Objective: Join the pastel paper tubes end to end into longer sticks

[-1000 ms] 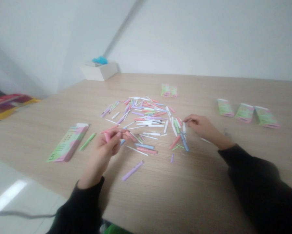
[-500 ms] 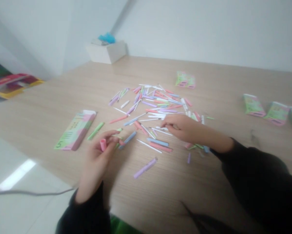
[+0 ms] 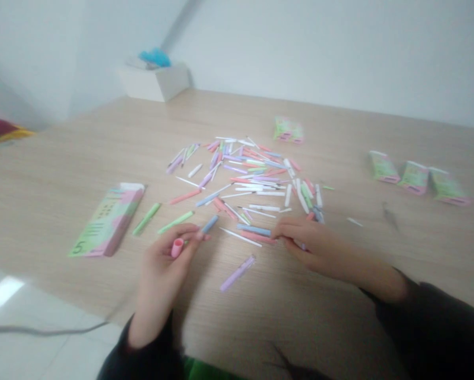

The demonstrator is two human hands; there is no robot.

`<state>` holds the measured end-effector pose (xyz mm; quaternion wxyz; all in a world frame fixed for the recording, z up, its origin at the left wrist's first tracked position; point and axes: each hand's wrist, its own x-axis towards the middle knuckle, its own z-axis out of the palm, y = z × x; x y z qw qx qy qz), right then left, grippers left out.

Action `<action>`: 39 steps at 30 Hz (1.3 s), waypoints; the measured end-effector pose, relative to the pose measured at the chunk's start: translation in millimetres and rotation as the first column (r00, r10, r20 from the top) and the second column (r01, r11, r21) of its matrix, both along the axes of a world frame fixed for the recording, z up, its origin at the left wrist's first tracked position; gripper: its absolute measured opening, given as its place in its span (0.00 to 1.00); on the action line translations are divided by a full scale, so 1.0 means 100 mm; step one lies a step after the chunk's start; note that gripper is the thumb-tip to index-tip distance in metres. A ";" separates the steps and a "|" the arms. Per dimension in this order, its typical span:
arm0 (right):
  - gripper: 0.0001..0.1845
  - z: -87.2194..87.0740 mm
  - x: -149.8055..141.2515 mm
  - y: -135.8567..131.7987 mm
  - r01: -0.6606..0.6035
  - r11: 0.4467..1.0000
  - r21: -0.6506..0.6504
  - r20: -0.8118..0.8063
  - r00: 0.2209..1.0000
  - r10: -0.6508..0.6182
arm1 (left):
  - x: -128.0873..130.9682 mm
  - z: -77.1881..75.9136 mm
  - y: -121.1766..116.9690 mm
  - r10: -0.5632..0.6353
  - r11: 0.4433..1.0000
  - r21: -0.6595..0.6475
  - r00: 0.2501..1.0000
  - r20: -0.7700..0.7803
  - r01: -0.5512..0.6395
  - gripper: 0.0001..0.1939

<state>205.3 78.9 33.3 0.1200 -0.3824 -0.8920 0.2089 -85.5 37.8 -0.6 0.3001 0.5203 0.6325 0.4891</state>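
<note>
The left hand (image 3: 161, 279) holds a short pink tube (image 3: 177, 247) up above the counter (image 3: 63, 179). Its fingers (image 3: 187, 236) are clamped on the tube. A thin green stick (image 3: 175, 222) lies right by those fingers, but I cannot tell if they touch it. A blue stick (image 3: 210, 224) lies just past the fingertips.

The right hand (image 3: 316, 248) is low over the counter, at the front of the heap. Its fingers (image 3: 290, 229) are curled and close together. I cannot tell if they hold something small. A pink stick (image 3: 256, 237) lies just beside them.

Most of the pastel sticks (image 3: 248, 182) sit in one big, messy heap in the middle. Only a few lie out alone, like a lilac stick (image 3: 238, 273) near the front. A box with a 5 on it (image 3: 106, 221) lies to the left of the heap. One green packet (image 3: 288, 130) lies behind it, and three more (image 3: 413, 178) lie to the right.

There is open wood in front of the hands and on both sides of the heap. The counter's left edge runs down past the left wrist, with the shiny floor (image 3: 35, 316) below. The far edge meets a white wall (image 3: 339, 58).
</note>
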 end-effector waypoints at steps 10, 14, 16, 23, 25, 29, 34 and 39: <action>0.14 -0.12 0.07 0.02 0.089 0.995 -0.039 -0.062 0.994 -0.091 | -0.02 -0.07 0.03 -0.019 0.998 0.059 0.998 -0.060 0.023 0.09; 0.13 -0.08 -0.40 0.38 0.001 0.999 0.044 -0.098 0.995 0.003 | -0.01 -0.05 0.04 -0.036 0.997 0.063 0.999 -0.041 0.038 0.08; 0.12 -0.09 -0.65 0.54 -0.035 0.996 0.083 -0.094 0.995 0.042 | -0.01 -0.05 0.05 -0.038 0.997 0.065 0.999 -0.029 0.040 0.07; 0.14 -0.13 -1.28 0.81 0.041 0.984 0.171 0.124 0.990 -0.063 | -0.01 -0.06 0.05 -0.057 0.998 0.038 0.998 0.007 0.056 0.08; 0.14 -0.16 -1.36 0.84 0.069 0.979 0.193 0.188 0.976 -0.105 | -0.01 -0.05 0.05 -0.072 0.996 0.056 0.997 0.002 0.072 0.08; 0.15 -0.25 -1.43 0.88 0.077 0.973 0.216 0.242 0.962 -0.130 | 0.00 -0.03 0.04 -0.084 0.992 0.091 0.996 0.006 0.083 0.07; 0.16 -0.21 -1.43 0.86 0.030 0.964 0.264 0.263 0.959 -0.102 | 0.00 -0.03 0.04 -0.089 0.992 0.096 0.996 0.021 0.086 0.07; 0.10 0.12 -1.19 0.66 0.015 0.992 0.127 0.055 0.998 -0.023 | 0.02 0.00 0.03 -0.122 0.990 0.080 0.986 0.114 0.114 0.06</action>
